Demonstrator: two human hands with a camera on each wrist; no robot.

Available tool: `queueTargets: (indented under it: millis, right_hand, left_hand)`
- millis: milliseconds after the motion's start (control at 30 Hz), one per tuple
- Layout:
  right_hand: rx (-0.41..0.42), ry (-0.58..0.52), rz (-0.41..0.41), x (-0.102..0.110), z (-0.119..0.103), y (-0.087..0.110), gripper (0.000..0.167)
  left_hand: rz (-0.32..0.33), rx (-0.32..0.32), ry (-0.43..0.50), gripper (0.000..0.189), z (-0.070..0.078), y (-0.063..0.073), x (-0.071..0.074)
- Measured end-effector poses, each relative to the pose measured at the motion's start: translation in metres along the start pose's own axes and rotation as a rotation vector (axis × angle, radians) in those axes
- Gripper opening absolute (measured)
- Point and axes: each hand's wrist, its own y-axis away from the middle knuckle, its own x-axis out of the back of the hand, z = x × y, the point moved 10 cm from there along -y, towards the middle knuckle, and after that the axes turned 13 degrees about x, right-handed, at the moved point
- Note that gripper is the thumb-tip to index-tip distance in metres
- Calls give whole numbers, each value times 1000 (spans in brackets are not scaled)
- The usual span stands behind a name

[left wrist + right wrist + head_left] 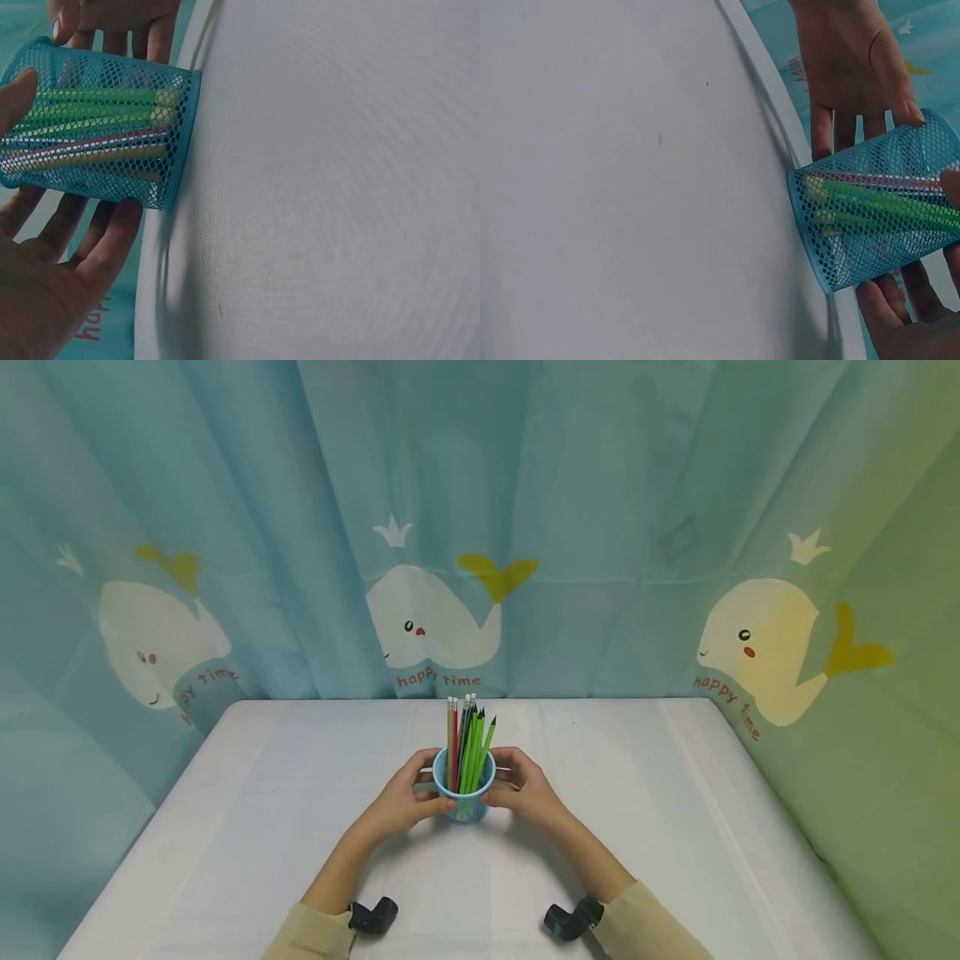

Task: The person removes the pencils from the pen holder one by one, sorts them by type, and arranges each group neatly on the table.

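A light blue mesh pencil cup (465,797) stands upright near the middle of the table, held from both sides. My left hand (401,802) grips its left side, thumb at the front and fingers around the wall. On the opposite side my right hand (531,792) holds it in the same manner. Inside are several pencils (472,747): green ones with dark points up, plus red, tan and dark ones, some with white ends up. Both wrist views show the mesh wall (112,64) between the hands. Whether the base touches the table cannot be told.
A white cloth covers the table (300,777). Behind and beside it hangs a blue-green curtain (600,485) printed with white whales. Black curved pieces (375,917) sit at both wrists, by the beige sleeves (652,927).
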Motion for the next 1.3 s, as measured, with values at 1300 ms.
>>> queueTargets:
  millis: [1300]
  right_hand:
    - [-2, 136, 221, 28, -21, -15, 14]
  left_hand:
    - [-35, 35, 10, 77, 2, 5, -15]
